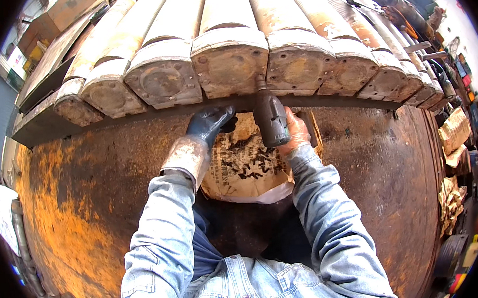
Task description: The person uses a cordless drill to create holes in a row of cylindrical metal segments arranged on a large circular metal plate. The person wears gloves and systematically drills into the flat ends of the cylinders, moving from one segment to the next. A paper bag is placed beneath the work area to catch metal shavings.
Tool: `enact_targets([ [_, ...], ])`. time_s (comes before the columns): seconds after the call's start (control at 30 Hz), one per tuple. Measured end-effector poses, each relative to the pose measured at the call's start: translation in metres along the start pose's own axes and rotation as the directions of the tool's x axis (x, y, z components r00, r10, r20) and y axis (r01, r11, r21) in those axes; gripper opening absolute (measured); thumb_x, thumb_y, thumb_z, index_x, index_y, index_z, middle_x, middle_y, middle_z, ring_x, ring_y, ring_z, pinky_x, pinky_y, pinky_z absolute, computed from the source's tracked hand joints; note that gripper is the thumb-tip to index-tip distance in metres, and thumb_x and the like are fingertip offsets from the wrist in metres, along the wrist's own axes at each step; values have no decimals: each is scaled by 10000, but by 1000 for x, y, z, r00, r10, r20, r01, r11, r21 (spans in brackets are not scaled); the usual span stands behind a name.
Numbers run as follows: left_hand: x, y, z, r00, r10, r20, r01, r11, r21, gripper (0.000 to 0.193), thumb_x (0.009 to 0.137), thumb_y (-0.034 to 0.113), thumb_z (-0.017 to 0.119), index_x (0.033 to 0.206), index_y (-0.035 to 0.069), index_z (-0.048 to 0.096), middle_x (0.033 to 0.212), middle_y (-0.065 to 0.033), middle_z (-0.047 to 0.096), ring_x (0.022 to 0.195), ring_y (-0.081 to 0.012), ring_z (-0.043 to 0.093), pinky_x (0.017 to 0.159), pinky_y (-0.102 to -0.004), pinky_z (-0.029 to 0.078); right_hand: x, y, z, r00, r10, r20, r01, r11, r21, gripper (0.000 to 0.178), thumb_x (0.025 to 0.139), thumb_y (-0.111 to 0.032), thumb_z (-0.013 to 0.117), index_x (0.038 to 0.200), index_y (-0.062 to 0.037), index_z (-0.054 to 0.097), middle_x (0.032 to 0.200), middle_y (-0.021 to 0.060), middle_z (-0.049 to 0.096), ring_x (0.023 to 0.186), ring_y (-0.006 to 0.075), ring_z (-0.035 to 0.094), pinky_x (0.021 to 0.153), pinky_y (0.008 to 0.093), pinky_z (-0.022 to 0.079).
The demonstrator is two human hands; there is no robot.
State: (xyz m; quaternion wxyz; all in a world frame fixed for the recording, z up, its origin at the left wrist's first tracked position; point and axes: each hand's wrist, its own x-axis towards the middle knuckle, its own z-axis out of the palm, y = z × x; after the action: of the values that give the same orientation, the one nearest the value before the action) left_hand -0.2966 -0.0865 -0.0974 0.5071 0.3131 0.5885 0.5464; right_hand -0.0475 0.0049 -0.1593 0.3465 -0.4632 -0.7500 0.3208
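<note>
My right hand [297, 132], in a thin clear glove, grips a dark impact wrench [271, 119]. The tool's narrow nose points away from me and meets the lower right corner of a square end plate [227, 66] on a long rounded metal column. To its left, my left hand [210, 123] wears a black glove with a pale, dirty cuff. Its fingers are curled together just below that plate; whatever they may hold is hidden. Under both hands lies a stained printed paper sack [224, 177] with several small dark bolts [254, 162] scattered over it.
More rounded columns [162, 77] with bolt-holed end plates stand side by side across the far side, on a dark metal beam [137, 118]. Rusty metal plate [88, 215] spreads around me. Crumpled brown paper [452, 203] and clutter line the right edge; a white cloth [5, 218] hangs at left.
</note>
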Motion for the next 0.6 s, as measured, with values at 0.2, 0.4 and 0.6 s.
enact_targets([
  [0.2,4,6,1,999,12,47,-15,998,55,442,911,300,763,1167,-43,651,1058,-179,722,941,-261,714,838,-359,588,8,-14,-3,997,-80,2,80,996,26,431,798,-199,777,1178,-134,584,872,118,704,796,307,679,724,427,529],
  [0.4,-8,35,31,991,-121,53,129,973,-194,527,914,344,753,1237,-41,595,1107,-185,698,1006,-273,697,904,-367,574,14,-54,-12,969,-246,-30,248,962,115,325,814,-147,749,1108,-84,627,841,83,688,750,231,647,686,379,518],
  [0.6,-5,46,54,986,-79,148,136,890,-435,642,900,430,744,1286,-43,544,1211,-187,656,1094,-285,661,1010,-384,545,-17,-72,-44,943,-332,34,321,931,174,223,830,-95,721,1039,-33,671,810,47,672,705,156,615,648,332,506],
])
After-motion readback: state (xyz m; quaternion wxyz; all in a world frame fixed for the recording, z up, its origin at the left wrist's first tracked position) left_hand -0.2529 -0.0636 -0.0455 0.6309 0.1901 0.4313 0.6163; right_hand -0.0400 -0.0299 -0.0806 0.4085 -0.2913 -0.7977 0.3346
